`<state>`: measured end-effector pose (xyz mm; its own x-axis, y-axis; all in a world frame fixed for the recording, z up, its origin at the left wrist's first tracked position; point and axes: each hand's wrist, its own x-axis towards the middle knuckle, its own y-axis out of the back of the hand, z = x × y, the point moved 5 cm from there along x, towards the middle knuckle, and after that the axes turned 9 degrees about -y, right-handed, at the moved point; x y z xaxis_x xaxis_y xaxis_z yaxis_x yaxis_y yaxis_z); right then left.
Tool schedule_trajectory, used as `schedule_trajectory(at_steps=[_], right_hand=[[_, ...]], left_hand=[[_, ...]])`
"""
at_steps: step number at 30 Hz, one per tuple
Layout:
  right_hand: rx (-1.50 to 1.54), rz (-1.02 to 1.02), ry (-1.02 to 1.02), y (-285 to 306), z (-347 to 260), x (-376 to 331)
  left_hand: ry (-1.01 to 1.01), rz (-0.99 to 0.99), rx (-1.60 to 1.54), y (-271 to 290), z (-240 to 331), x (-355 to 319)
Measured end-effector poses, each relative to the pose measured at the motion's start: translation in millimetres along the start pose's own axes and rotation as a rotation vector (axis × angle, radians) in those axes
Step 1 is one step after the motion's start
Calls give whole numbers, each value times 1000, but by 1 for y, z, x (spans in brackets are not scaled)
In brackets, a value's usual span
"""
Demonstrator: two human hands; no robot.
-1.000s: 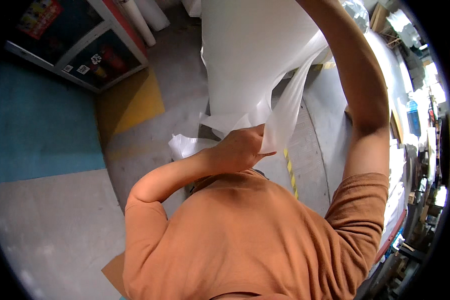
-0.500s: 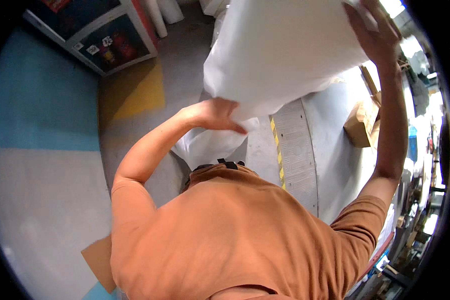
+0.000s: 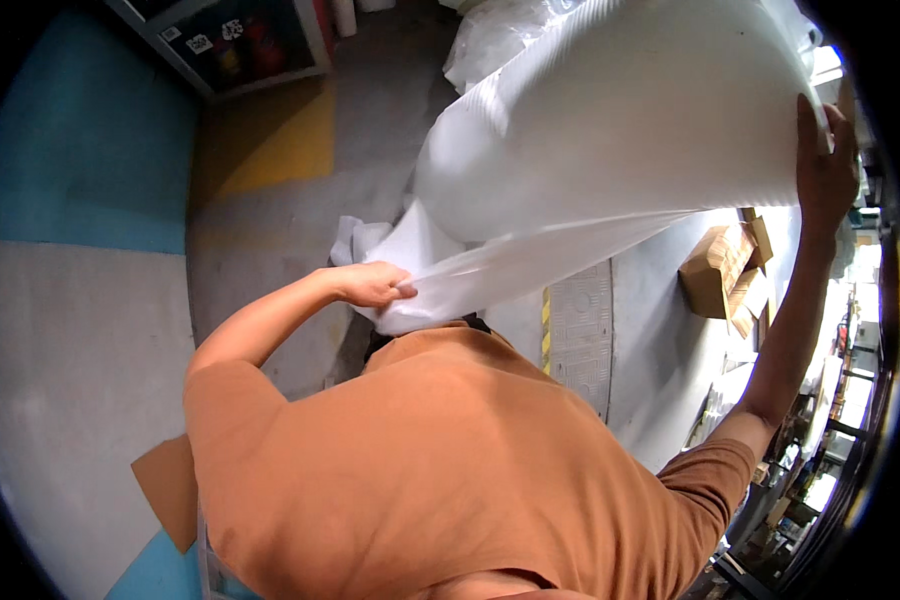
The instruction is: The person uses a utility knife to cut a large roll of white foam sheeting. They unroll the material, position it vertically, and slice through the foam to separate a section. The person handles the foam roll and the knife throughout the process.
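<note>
A big roll of thin white foam sheet [image 3: 610,120] fills the upper middle of the view. Its loose sheet [image 3: 530,265] is drawn toward my body and hangs in folds near my waist. My left hand [image 3: 375,285] is closed, pinching the edge of that sheet. At the roll's right end, my right hand [image 3: 828,165] grips the rim, with white material between thumb and fingers; part of these fingers is in shadow.
Clear plastic wrapping [image 3: 490,45] lies beyond the roll. An opened cardboard box [image 3: 715,270] stands on the right. On the left are a blue and grey wall [image 3: 80,330] and a glass-fronted cabinet [image 3: 260,50]. Yellow-black tape [image 3: 546,335] marks the floor, and cluttered shelves line the far right.
My left hand has moved down and left, and now pinches the sheet, which has been pulled taut. My right hand has shifted right and down along with the roll's end.
</note>
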<state>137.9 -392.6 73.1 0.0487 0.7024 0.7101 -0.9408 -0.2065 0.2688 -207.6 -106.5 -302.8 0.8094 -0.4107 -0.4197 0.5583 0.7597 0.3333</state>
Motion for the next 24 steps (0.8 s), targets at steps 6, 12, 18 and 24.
schedule_trajectory(at_steps=[6,12,18,24], right_hand=[[-21,87,15,12,-48,20],[364,319,99,22,-75,55],[627,361,-80,27,-110,83],[588,356,-336,26,-93,44]], left_hand=[[216,169,288,51,42,-41],[-7,520,683,141,106,-30],[-1091,1300,1228,288,267,-21],[-1029,958,1420,312,346,46]])
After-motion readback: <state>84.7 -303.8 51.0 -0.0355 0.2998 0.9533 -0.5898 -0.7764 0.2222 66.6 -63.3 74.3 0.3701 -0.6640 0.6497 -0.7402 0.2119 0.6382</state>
